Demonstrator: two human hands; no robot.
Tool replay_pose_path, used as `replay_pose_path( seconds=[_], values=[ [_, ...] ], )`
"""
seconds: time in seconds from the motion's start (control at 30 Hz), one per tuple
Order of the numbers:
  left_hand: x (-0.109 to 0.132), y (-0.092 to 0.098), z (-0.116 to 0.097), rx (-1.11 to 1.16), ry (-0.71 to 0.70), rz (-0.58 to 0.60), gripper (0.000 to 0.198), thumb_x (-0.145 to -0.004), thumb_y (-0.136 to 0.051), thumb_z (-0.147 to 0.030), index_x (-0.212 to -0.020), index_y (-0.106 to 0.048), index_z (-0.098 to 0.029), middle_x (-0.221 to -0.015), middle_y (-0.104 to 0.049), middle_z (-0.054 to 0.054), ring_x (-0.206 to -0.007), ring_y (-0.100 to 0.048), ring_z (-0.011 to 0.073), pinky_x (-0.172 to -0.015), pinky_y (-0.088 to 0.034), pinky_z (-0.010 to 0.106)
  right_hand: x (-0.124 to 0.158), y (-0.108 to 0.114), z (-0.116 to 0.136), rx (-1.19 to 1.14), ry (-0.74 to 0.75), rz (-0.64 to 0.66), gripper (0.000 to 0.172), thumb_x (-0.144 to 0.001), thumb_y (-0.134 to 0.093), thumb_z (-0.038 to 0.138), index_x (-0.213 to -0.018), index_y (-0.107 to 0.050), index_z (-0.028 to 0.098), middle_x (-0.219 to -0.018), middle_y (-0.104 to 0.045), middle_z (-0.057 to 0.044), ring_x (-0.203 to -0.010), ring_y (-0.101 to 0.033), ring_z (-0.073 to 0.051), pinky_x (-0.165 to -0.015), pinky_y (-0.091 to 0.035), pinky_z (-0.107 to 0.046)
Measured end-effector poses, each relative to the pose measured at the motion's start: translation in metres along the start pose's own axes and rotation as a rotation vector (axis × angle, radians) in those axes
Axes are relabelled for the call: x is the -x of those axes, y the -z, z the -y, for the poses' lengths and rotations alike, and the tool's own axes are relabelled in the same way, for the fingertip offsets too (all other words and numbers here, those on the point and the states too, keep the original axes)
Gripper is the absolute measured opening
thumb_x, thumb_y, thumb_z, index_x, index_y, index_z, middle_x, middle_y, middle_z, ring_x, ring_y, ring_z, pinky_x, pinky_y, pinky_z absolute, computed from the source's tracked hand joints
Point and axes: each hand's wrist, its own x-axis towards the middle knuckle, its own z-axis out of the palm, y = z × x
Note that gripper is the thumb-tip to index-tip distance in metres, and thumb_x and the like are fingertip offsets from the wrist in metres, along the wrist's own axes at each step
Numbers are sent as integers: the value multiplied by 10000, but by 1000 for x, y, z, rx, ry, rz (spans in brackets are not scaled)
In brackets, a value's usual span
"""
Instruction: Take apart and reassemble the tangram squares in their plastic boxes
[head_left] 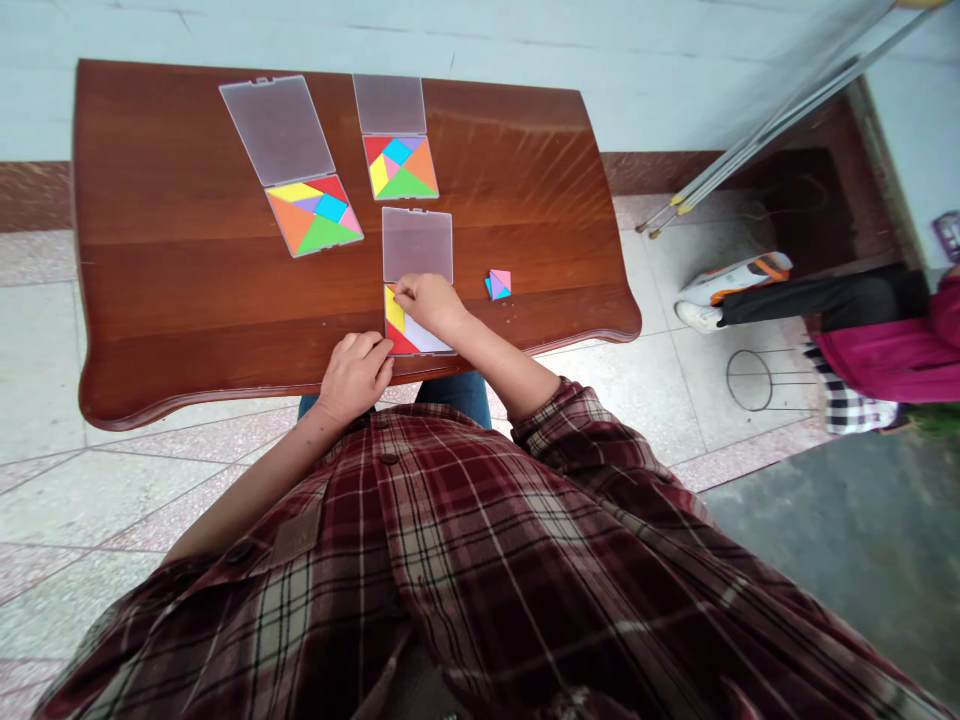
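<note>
In front of me, near the table's edge, an opened tangram box [431, 336] lies with its clear lid [418, 245] folded back. Its white tray holds a yellow tangram piece [394, 315] on the left and a red tangram piece [400, 342] at the lower left corner. My right hand [431, 303] reaches over the tray, its fingertips pinched together at the top of the yellow piece. Curled at the tray's left edge, my left hand [356, 375] touches the box with its fingertips. A small stack of pink, purple and blue tangram pieces [499, 284] sits on the table to the right.
Two opened boxes with filled tangrams, one farther left [315, 215] and one behind [401, 167], lie on the brown wooden table [187, 270]. Crutches [750, 140] lean on the right. A seated person [885, 335] is at the far right, near a wire-framed stool [750, 380].
</note>
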Motion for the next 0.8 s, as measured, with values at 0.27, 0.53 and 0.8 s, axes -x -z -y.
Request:
replay_pose_path(
  seconds=[0.27,0.53,0.8],
  values=[
    [-1,2,0,17,13,23,333,-930,-415,-263,-1127,-654,-140,-1090,-632,145,-967,-528,267,-882,-453,439,19,7,-2,32,19,25,204,-881,-497,184,-951,-687,205,-927,-710,-36,-850,-610,-185,-757,-404,-282],
    [0,0,3,-20,-3,-3,329,-934,-424,-270,-1135,-651,-143,-1097,-640,133,-976,-533,259,-884,-452,414,26,9,-9,-57,56,20,227,-868,-493,176,-980,-690,194,-952,-713,-42,-880,-622,-182,-797,-427,-290],
    [0,-2,6,-15,-14,-37,312,-928,-436,-271,-1106,-658,-144,-1081,-652,139,-951,-539,265,-865,-454,428,39,54,-95,59,-241,-271,250,-879,-479,207,-1052,-654,158,-1034,-689,-112,-924,-613,-223,-840,-444,-344]
  ],
)
